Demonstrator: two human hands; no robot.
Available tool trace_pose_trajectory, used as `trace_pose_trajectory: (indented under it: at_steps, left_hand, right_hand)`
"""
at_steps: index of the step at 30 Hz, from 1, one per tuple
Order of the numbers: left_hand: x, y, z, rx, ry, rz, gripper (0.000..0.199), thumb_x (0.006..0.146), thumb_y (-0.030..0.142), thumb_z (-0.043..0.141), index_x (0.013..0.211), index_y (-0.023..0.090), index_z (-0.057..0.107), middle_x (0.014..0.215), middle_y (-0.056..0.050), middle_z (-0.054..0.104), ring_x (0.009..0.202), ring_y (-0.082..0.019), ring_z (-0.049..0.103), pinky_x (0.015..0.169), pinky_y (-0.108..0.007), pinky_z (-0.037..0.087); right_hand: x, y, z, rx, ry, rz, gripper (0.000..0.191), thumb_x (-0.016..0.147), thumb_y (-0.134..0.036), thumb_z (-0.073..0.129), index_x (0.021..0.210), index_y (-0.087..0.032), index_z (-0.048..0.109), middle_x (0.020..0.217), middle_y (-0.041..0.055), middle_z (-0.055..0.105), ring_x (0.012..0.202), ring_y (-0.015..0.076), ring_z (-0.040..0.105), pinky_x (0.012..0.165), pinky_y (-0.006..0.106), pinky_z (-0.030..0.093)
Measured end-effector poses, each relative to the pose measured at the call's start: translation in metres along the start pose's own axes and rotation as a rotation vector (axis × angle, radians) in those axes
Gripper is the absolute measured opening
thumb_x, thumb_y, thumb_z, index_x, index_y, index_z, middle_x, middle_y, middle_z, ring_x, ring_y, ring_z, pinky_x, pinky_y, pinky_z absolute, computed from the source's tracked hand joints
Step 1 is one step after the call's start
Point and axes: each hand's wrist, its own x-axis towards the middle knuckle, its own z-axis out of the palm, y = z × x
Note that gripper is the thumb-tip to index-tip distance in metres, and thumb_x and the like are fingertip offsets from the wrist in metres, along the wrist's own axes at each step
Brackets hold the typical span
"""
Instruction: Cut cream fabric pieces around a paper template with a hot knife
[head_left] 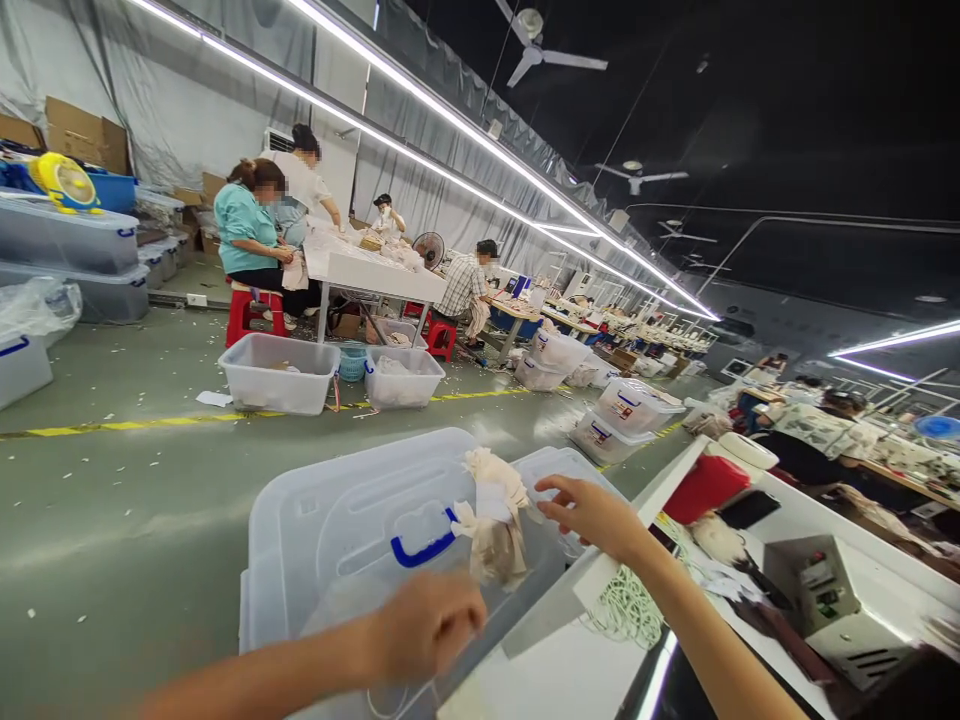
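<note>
A bundle of beige fabric pieces (499,545) with a white band around its middle lies on the lid of a translucent plastic bin (360,495) with a blue handle. My left hand (435,625) is in front of the bundle, over the near side of the bin. Its fingers are curled in and somewhat blurred; what they hold, if anything, is hidden. Just right of the bundle, my right hand (592,512) hangs above the edge of the white table (547,660). Its fingers are apart with nothing in them, and it looks clear of the fabric.
Light green cord (626,610), a red object (705,487), a dark phone-like item (748,508) and a metal box (832,600) are on the table at right. Another translucent lid (562,465) is behind the bundle. Open bins (281,375) and seated people are further off.
</note>
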Motion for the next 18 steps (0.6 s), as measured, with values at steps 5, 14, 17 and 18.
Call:
trace_pose_trajectory:
  at_steps: [5, 14, 17, 18]
  left_hand:
    - [0.099, -0.044, -0.012, -0.060, 0.261, -0.361, 0.022, 0.109, 0.028, 0.049, 0.114, 0.016, 0.067, 0.099, -0.005, 0.070, 0.091, -0.021, 0.067, 0.085, -0.034, 0.055]
    - [0.179, -0.084, 0.029, -0.030, 0.331, -0.746, 0.032, 0.101, 0.034, 0.070, 0.127, 0.015, 0.064, 0.130, -0.010, 0.062, 0.118, -0.030, 0.063, 0.100, -0.049, 0.055]
    - [0.181, -0.089, 0.029, -0.035, 0.321, -0.777, 0.035, 0.100, 0.034, 0.070, 0.128, 0.015, 0.063, 0.132, -0.010, 0.061, 0.119, -0.031, 0.062, 0.101, -0.051, 0.054]
    - [0.182, -0.091, 0.028, -0.041, 0.319, -0.783, 0.035, 0.100, 0.034, 0.070, 0.128, 0.014, 0.063, 0.132, -0.010, 0.061, 0.119, -0.031, 0.062, 0.101, -0.051, 0.054]
  right_hand:
    - [-0.003, -0.002, 0.000, -0.026, 0.039, -0.014, 0.026, 0.097, -0.032, 0.057, 0.120, -0.028, 0.069, 0.084, -0.0005, 0.075, 0.071, 0.0170, 0.070, 0.053, 0.023, 0.043]
    - [-0.010, -0.010, -0.002, -0.036, 0.105, -0.016, 0.023, 0.096, -0.036, 0.058, 0.113, -0.031, 0.072, 0.080, -0.0032, 0.075, 0.076, 0.0188, 0.070, 0.063, 0.028, 0.042]
    - [-0.011, -0.013, -0.003, -0.033, 0.123, -0.001, 0.022, 0.095, -0.035, 0.059, 0.111, -0.031, 0.073, 0.081, -0.0026, 0.075, 0.079, 0.0200, 0.070, 0.065, 0.029, 0.041]
    - [-0.011, -0.014, -0.003, -0.032, 0.129, 0.002, 0.022, 0.095, -0.035, 0.059, 0.111, -0.031, 0.073, 0.082, -0.0022, 0.076, 0.081, 0.0205, 0.070, 0.065, 0.029, 0.041]
